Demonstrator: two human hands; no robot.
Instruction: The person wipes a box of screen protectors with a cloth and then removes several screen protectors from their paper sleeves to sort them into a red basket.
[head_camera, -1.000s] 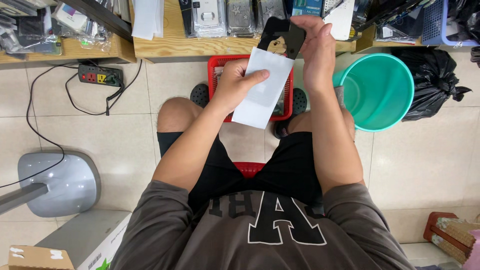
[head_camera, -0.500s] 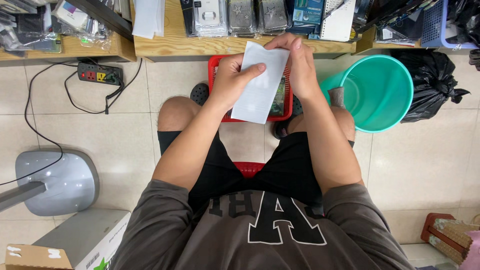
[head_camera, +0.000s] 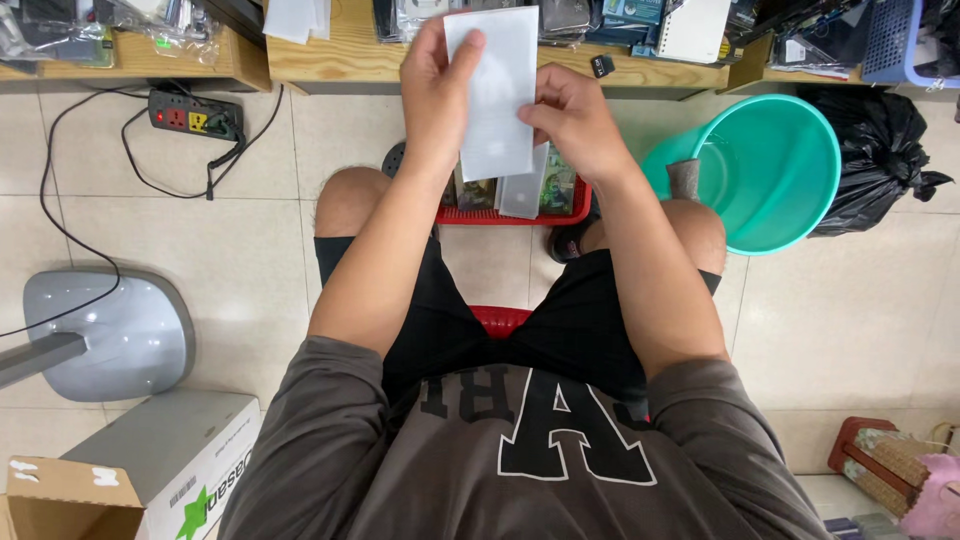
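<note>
Floor, far left: I see a grey rounded fan base (head_camera: 110, 335) on the tiles, with a black power strip (head_camera: 195, 113) by the wooden shelf (head_camera: 350, 55).
Left hand (head_camera: 437, 95): fingers closed along the left edge of a flat white rectangular sleeve (head_camera: 495, 90), thumb on its face.
Sleeve: upright, held up in front of the shelf, above a red plastic basket (head_camera: 520, 212) between the feet.
Right hand (head_camera: 575, 125): fingers pinched on the sleeve's right edge; what sits inside the sleeve I cannot tell.
Right: teal plastic bucket (head_camera: 770, 180) beside the knee, black rubbish bag (head_camera: 875, 150) just behind it.
</note>
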